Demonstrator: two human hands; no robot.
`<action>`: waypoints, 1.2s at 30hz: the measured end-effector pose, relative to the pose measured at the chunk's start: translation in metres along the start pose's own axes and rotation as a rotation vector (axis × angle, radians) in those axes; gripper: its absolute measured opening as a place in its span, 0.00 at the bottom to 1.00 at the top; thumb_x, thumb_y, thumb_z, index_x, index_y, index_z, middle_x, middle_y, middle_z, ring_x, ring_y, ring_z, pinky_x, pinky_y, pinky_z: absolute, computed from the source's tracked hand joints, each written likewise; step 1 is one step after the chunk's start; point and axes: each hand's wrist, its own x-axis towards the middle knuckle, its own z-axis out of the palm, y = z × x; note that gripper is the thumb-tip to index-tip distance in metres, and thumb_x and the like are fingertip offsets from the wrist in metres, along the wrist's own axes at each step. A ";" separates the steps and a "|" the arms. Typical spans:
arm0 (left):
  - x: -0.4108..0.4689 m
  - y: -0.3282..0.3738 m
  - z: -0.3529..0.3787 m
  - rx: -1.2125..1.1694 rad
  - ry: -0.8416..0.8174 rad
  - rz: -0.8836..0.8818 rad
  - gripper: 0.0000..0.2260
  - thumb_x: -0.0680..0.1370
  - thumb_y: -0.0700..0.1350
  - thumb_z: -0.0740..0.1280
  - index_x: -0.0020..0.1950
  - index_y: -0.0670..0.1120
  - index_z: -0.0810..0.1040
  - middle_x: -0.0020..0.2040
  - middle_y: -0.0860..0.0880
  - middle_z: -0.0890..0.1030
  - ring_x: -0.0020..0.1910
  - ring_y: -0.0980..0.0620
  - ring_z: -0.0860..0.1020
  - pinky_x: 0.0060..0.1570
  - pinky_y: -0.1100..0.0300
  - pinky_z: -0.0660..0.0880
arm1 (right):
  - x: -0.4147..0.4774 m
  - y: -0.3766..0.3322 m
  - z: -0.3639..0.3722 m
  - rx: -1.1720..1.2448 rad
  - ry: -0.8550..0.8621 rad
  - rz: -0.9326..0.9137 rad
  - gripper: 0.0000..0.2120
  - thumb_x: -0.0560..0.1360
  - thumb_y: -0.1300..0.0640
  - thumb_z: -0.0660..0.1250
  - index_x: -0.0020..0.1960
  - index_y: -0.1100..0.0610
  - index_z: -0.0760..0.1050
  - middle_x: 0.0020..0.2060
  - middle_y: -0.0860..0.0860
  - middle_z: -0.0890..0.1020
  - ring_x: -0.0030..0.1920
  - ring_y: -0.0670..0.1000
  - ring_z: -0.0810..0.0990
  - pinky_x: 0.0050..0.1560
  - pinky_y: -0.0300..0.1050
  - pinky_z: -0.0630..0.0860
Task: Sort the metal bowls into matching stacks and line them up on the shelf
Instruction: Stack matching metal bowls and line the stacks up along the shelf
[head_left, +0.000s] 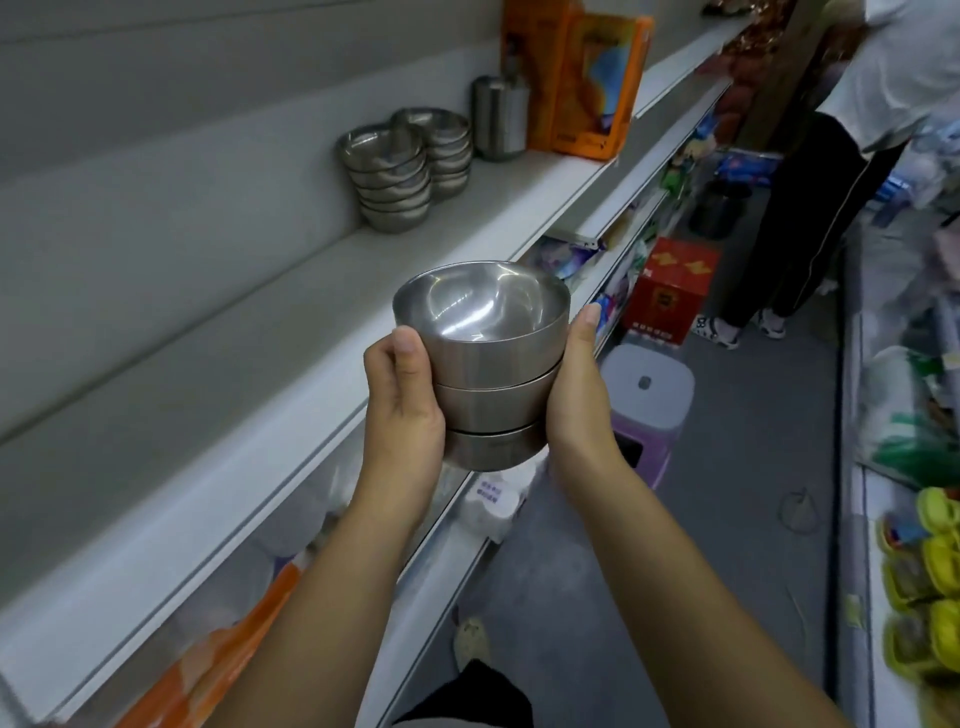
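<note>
I hold a stack of three deep metal bowls (485, 353) between both hands, just above the front edge of the white shelf (249, 312). My left hand (402, 400) presses its left side and my right hand (576, 395) its right side. Farther along the shelf stand two stacks of shallower metal bowls: a nearer stack (388, 176) of several bowls and another stack (439, 150) right behind it, touching or nearly so.
A metal canister (498, 117) and orange boxes (587, 78) stand beyond the bowl stacks. In the aisle are a purple-and-white stool (649, 405), a red box (670, 291) and a person (831, 182) standing. Lower shelves hold packaged goods.
</note>
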 end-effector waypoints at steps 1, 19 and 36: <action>0.016 0.001 0.008 -0.001 -0.001 -0.002 0.23 0.72 0.76 0.48 0.57 0.65 0.69 0.50 0.72 0.78 0.45 0.82 0.73 0.38 0.81 0.69 | 0.017 -0.006 0.002 -0.011 -0.001 -0.005 0.29 0.78 0.27 0.44 0.39 0.31 0.82 0.34 0.30 0.82 0.41 0.29 0.80 0.49 0.36 0.71; 0.235 0.000 0.145 0.082 -0.082 0.041 0.31 0.66 0.82 0.52 0.58 0.64 0.68 0.56 0.65 0.78 0.49 0.77 0.76 0.44 0.77 0.72 | 0.265 -0.057 -0.020 0.089 -0.010 0.069 0.43 0.63 0.16 0.50 0.67 0.38 0.76 0.65 0.44 0.80 0.69 0.48 0.73 0.74 0.56 0.66; 0.415 -0.044 0.272 0.148 0.086 0.088 0.44 0.49 0.63 0.87 0.58 0.77 0.68 0.67 0.64 0.77 0.66 0.58 0.78 0.64 0.51 0.79 | 0.541 -0.101 -0.053 -0.096 -0.307 -0.039 0.24 0.74 0.24 0.50 0.48 0.36 0.78 0.50 0.42 0.85 0.55 0.46 0.81 0.56 0.46 0.78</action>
